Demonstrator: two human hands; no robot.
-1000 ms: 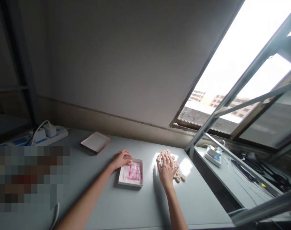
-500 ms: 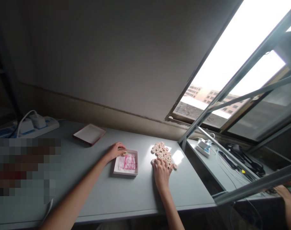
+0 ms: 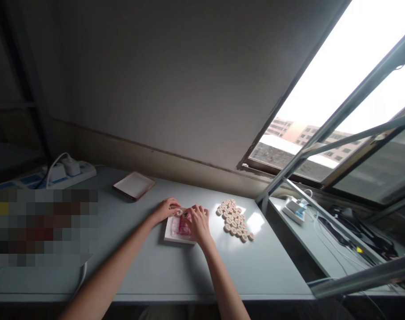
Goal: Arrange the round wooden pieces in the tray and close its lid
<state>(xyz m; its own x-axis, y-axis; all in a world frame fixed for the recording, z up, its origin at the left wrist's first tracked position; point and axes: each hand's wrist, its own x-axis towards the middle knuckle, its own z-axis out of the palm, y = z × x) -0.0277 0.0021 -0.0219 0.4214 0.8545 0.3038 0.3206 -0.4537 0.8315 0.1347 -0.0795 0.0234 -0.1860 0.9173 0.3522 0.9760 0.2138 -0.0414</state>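
Your right hand [image 3: 199,224]: bent over the box's right side; whether it grasps a piece, I cannot tell.
Your left hand [image 3: 165,209]: curled at the box's far left corner; its grip can't be made out.
White box [image 3: 178,240]: shallow, holding a red-lined sheet [image 3: 179,226], with xiangqi pieces [image 3: 179,213] at its far side.
Loose xiangqi pieces [image 3: 234,218]: pale, round, clustered right of your box.
Tabletop [image 3: 149,266]: grey-blue, glossy.
Red-edged lid [image 3: 134,184]: upturned, beyond your left hand.
Wall [image 3: 155,89]: dim grey.
Window [image 3: 298,89]: bright, at your right.
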